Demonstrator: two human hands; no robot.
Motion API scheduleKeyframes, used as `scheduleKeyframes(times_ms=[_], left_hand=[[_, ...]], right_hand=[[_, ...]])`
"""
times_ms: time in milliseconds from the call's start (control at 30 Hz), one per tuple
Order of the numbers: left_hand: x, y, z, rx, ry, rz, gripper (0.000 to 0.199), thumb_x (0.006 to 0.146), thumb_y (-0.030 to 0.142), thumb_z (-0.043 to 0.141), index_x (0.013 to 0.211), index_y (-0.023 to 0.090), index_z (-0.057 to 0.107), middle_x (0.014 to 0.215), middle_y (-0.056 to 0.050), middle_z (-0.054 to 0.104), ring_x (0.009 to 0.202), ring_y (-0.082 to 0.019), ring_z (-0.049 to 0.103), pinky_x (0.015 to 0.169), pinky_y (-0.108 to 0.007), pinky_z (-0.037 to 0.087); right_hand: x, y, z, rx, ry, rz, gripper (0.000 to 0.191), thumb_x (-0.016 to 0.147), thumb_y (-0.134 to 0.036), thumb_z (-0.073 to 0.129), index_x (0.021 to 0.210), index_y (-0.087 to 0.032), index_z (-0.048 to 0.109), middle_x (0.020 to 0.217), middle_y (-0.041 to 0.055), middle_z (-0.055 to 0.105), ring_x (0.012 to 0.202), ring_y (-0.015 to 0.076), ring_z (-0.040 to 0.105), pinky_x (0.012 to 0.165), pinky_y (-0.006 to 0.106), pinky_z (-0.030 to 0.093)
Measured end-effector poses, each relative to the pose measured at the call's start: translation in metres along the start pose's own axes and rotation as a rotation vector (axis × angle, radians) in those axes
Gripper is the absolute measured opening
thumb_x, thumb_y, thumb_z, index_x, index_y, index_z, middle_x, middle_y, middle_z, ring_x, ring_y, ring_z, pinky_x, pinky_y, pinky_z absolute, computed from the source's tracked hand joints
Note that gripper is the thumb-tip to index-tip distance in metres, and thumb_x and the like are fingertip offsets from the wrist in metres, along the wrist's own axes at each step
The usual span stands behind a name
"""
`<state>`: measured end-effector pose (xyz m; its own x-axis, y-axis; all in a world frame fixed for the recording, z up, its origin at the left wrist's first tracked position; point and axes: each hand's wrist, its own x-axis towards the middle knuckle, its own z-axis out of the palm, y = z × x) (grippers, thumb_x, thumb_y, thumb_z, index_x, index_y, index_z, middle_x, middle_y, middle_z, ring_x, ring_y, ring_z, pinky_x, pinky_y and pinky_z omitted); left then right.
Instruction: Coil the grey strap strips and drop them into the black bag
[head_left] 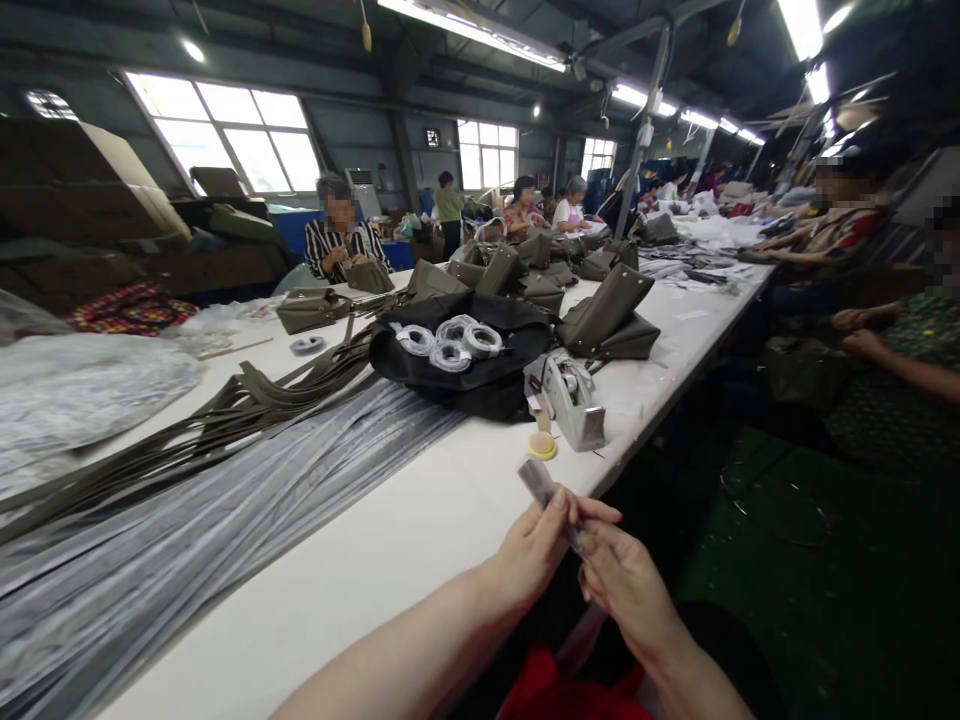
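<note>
Left hand and right hand are both pinching one grey strip between them, and just past the hands I count one yellow round thing, one tape dispenser, then further off four pale coils in one black cloth holder

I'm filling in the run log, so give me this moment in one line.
left hand: holding gray strip | right hand: holding same strip | tape dispenser: on white table | white rolls: on black fabric
</note>
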<state>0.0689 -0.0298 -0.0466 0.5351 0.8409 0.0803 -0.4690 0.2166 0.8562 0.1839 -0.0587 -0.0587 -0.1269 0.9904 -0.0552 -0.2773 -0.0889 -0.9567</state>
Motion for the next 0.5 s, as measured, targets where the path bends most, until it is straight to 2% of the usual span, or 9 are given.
scheduleKeyframes(times_ms=[67, 133, 233, 300, 400, 500], left_hand=[[0.0, -0.003, -0.002, 0.037, -0.042, -0.049, 0.05, 0.092, 0.057, 0.04, 0.103, 0.013, 0.059, 0.099, -0.012, 0.067, 0.059, -0.013, 0.059, 0.053, -0.025, 0.045], [0.001, 0.006, -0.006, 0.051, -0.068, -0.078, 0.052, 0.089, 0.057, 0.046, 0.109, 0.012, 0.061, 0.102, -0.013, 0.067, 0.068, -0.016, 0.062, 0.061, -0.028, 0.048], [0.004, 0.038, -0.02, -0.013, -0.094, -0.112, 0.059, 0.083, 0.062, 0.052, 0.115, 0.013, 0.061, 0.12, -0.016, 0.062, 0.102, -0.025, 0.061, 0.084, -0.034, 0.047], [0.007, 0.061, -0.037, -0.089, -0.102, -0.198, 0.073, 0.083, 0.072, 0.038, 0.117, 0.011, 0.06, 0.123, -0.018, 0.061, 0.112, -0.028, 0.057, 0.092, -0.038, 0.044], [0.011, 0.076, -0.059, -0.062, -0.15, -0.415, 0.076, 0.086, 0.071, 0.03, 0.11, 0.007, 0.063, 0.108, -0.018, 0.068, 0.097, -0.026, 0.065, 0.083, -0.035, 0.047], [0.01, 0.07, -0.066, 0.01, -0.333, -0.65, 0.071, 0.087, 0.069, 0.032, 0.098, 0.007, 0.066, 0.086, -0.015, 0.071, 0.07, -0.02, 0.068, 0.062, -0.027, 0.049]], right_hand=[[0.001, -0.002, -0.001, -0.017, 0.007, 0.008, 0.046, 0.079, -0.053, 0.067, 0.098, -0.012, 0.067, 0.042, -0.0108, 0.032, 0.038, 0.0043, 0.023, 0.041, 0.02, 0.033], [0.002, -0.004, -0.004, -0.052, 0.046, 0.008, 0.046, 0.079, -0.053, 0.067, 0.1, -0.012, 0.068, 0.04, -0.0109, 0.031, 0.037, 0.0046, 0.023, 0.04, 0.02, 0.031], [0.003, -0.01, -0.014, -0.21, 0.138, -0.058, 0.04, 0.08, -0.052, 0.065, 0.094, -0.014, 0.07, 0.041, -0.0082, 0.037, 0.038, 0.0061, 0.028, 0.039, 0.02, 0.028], [0.004, -0.016, -0.023, -0.42, 0.187, -0.166, 0.035, 0.083, -0.05, 0.063, 0.088, -0.016, 0.071, 0.047, -0.004, 0.048, 0.042, 0.0088, 0.037, 0.042, 0.022, 0.03], [0.003, -0.025, -0.037, -0.82, 0.155, -0.381, 0.027, 0.086, -0.043, 0.059, 0.092, -0.02, 0.074, 0.066, 0.0024, 0.066, 0.055, 0.0146, 0.054, 0.054, 0.026, 0.04], [0.002, -0.033, -0.048, -1.195, 0.07, -0.556, 0.024, 0.089, -0.038, 0.058, 0.1, -0.023, 0.074, 0.077, 0.0066, 0.073, 0.063, 0.0174, 0.06, 0.065, 0.028, 0.041]])
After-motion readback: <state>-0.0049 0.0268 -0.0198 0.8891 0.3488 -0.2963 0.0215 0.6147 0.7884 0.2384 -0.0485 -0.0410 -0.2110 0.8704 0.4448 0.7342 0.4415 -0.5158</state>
